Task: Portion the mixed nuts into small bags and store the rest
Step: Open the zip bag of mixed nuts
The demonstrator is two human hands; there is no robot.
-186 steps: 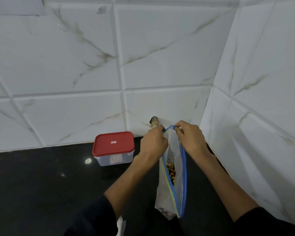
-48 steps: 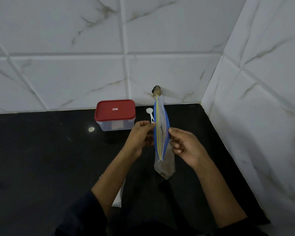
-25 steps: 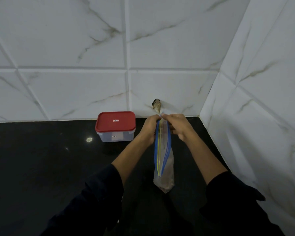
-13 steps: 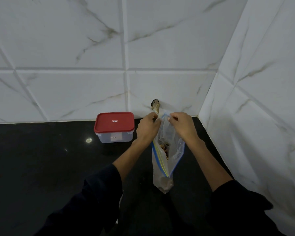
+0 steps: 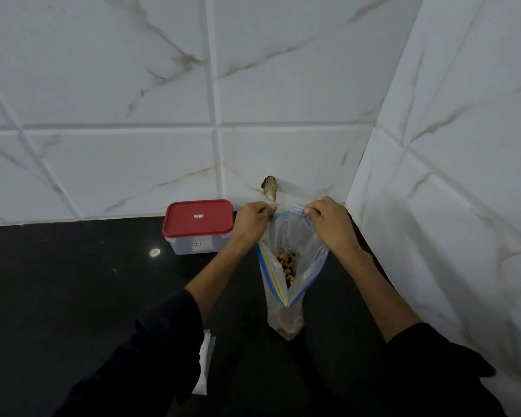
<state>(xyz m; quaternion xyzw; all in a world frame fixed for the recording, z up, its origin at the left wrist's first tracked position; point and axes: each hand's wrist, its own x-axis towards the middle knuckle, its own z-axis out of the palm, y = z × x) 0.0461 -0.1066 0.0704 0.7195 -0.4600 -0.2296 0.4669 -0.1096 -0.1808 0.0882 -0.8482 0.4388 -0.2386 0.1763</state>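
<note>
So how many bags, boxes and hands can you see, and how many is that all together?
Bags: 1, the zip bag with nuts inside
Boxes: 1, the box with the red lid
Hands: 2, left hand and right hand
Total: 4

**Zip bag of nuts held open over a black counter**

Two hands hold a clear plastic zip bag with a blue and yellow seal strip (image 5: 286, 266) above a glossy black countertop (image 5: 73, 296). The left hand (image 5: 250, 221) pinches the far left lip of the bag mouth; the right hand (image 5: 328, 224) pinches the far right lip, and the mouth gapes between them. Brown mixed nuts (image 5: 286, 266) show inside. Left of the hands, near the white marble-patterned tiled wall (image 5: 133, 85), stands a clear rectangular plastic container with a red lid (image 5: 197, 225), lid on. Both forearms wear dark sleeves (image 5: 163, 341).
</note>
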